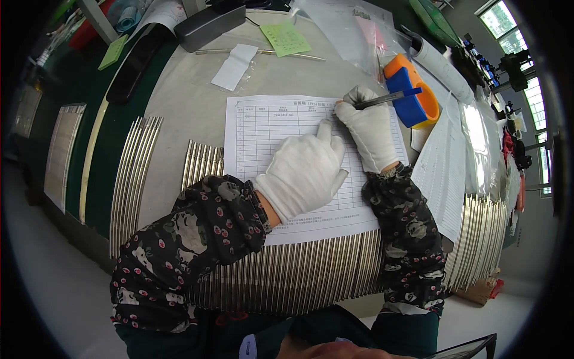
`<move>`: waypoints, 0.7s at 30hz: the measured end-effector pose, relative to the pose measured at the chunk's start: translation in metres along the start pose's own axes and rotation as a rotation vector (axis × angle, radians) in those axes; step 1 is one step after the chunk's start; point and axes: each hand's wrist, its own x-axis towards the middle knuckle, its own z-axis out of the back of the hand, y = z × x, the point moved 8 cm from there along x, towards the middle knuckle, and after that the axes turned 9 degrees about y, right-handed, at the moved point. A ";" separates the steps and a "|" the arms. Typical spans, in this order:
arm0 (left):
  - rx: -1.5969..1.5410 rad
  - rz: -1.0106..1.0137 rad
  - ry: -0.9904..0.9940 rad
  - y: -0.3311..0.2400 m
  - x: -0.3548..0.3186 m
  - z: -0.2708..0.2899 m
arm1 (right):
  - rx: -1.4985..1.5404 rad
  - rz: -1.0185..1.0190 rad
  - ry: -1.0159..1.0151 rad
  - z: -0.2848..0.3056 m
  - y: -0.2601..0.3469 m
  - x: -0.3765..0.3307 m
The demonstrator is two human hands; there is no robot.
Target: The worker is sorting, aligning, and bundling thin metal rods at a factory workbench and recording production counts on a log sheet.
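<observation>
A printed form (245, 146) with a ruled table lies on the work surface in front of me, and its first row carries a few entries. My right hand (368, 134), in a white glove, grips a pen (391, 97) with a blue cap end over the upper right part of the sheet. The glove hides the pen's tip. My left hand (305, 170), gloved too, rests flat on the form with its index finger stretched toward the right hand. Under the form's lower edge runs a dense row of thin metal rods (293, 272).
More metal rods (134, 179) lie at the left, and another bundle (478, 239) at the right. Beyond the form are a small white packet (235, 67), a green note (286, 40) and a dark grey case (210, 27). An orange and blue ring-shaped object (429, 99) stands by the pen.
</observation>
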 end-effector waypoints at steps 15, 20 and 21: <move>-0.021 0.001 -0.020 0.000 0.001 0.002 | -0.015 -0.009 -0.007 0.003 -0.001 -0.001; -0.026 0.001 -0.004 0.001 0.000 0.000 | 0.060 -0.024 -0.023 0.002 0.002 -0.003; -0.023 0.002 -0.004 0.001 0.000 0.000 | 0.045 -0.044 -0.029 0.002 0.003 -0.004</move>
